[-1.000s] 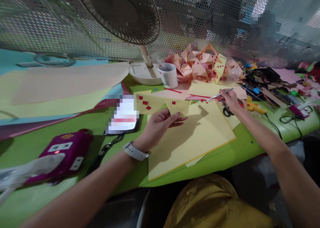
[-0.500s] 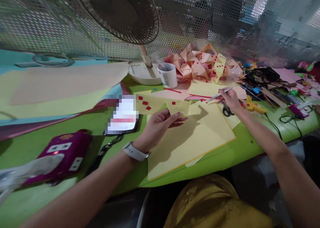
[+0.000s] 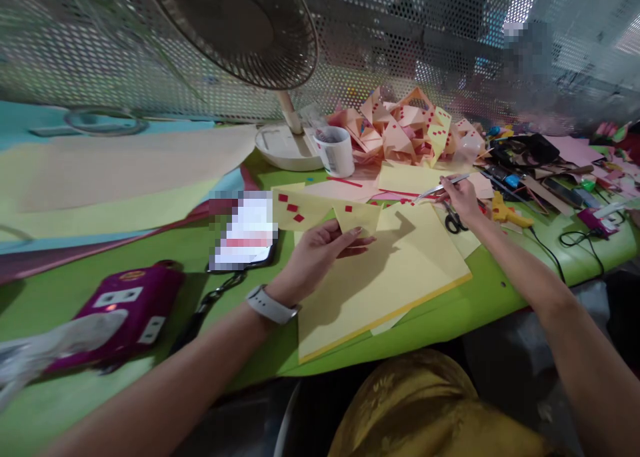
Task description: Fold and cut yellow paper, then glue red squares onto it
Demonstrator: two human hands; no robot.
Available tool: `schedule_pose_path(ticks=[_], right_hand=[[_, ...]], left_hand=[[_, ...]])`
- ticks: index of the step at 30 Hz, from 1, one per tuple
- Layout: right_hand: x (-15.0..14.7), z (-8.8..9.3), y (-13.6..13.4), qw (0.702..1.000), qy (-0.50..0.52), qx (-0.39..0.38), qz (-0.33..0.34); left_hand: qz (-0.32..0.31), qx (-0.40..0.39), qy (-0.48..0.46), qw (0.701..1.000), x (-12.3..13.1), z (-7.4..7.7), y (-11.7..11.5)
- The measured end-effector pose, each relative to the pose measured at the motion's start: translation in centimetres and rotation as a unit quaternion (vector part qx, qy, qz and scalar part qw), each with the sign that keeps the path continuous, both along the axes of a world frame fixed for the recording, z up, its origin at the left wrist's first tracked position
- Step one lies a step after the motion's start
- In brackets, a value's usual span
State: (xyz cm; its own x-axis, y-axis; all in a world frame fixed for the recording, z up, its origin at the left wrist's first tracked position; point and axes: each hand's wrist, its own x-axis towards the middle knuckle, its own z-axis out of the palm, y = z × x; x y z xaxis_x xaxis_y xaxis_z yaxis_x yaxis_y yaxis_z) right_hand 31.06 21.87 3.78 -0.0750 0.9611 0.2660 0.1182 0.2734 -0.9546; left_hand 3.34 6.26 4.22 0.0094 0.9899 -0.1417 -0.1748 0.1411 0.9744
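In my left hand (image 3: 327, 247) is a folded yellow paper piece (image 3: 313, 207) with several small red squares on it, pinched between thumb and fingers above a stack of yellow sheets (image 3: 370, 303). My right hand (image 3: 460, 197) grips metal tweezers (image 3: 435, 188), their tips pointing left and down at tiny red paper squares (image 3: 407, 202) by the far edge of the stack. Whether the tips hold a square is too small to tell. Black-handled scissors (image 3: 454, 222) lie below my right hand, partly hidden.
A fan (image 3: 287, 143) and a white mug (image 3: 334, 151) stand at the back, beside a heap of folded peach papers (image 3: 400, 130). A phone (image 3: 245, 233) and a purple power strip (image 3: 135, 303) lie left. To the right are a yellow glue gun (image 3: 510, 211) and cluttered tools.
My right hand and the tweezers have shifted very slightly, the tips moving a little left among the red squares. My left hand holds the paper nearly still.
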Motion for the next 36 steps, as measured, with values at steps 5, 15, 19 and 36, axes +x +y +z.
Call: schedule_pose_path(ticks=[5,15,19,36], right_hand=[[-0.1,0.4,-0.1,1.0,0.011,0.001,-0.009],[-1.4,0.9,-0.1,0.998,0.03,-0.051,0.008],[-2.1,0.1,0.4,0.996,0.028,-0.083,-0.016],[-2.4,-1.0,0.5,0.994,0.016,-0.101,-0.046]], left_hand=[[-0.015,-0.04,0.007,0.999,0.3,-0.3,0.0],[-0.029,-0.062,0.027,0.997,0.3,-0.8,0.0],[-0.033,-0.061,0.033,0.997,0.2,-1.0,0.1],[-0.038,-0.058,0.047,0.996,0.4,-0.4,0.0]])
